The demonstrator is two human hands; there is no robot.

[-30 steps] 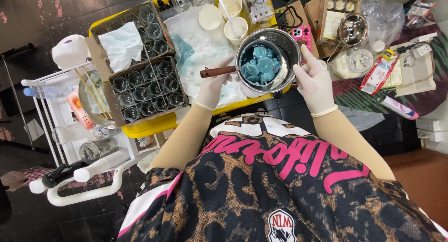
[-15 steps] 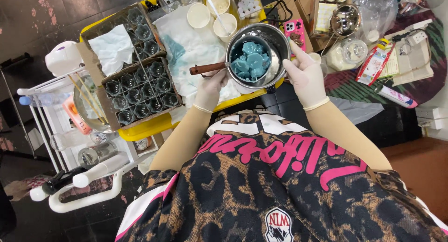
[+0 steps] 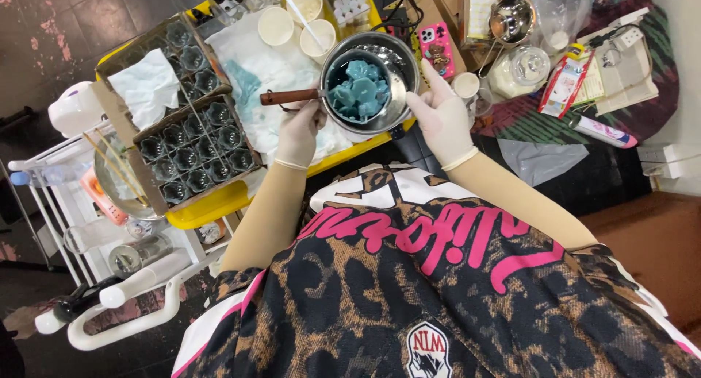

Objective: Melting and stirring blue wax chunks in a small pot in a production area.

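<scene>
Small saucepan [image 3: 359, 93] with blue wax chunks [image 3: 358, 92] sits inside larger steel bowl [image 3: 398, 64], above yellow tray [image 3: 212, 203] edge. My left hand [image 3: 299, 133], gloved, closed around saucepan's wooden handle [image 3: 288, 97]. My right hand [image 3: 442, 115], gloved, fingers spread flat against bowl's right rim. White stained cloth [image 3: 255, 71] under pan. Cardboard box of empty glass jars [image 3: 193, 152] left of it. Paper cups [image 3: 292, 24] behind. Pink phone [image 3: 435, 49] just right of bowl.

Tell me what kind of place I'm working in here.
Probably a small home craft workspace, maybe for candle or soap making: a metal pot of blue chunks, a cardboard box of empty glass jars, and paper cups on a crowded table.
</scene>
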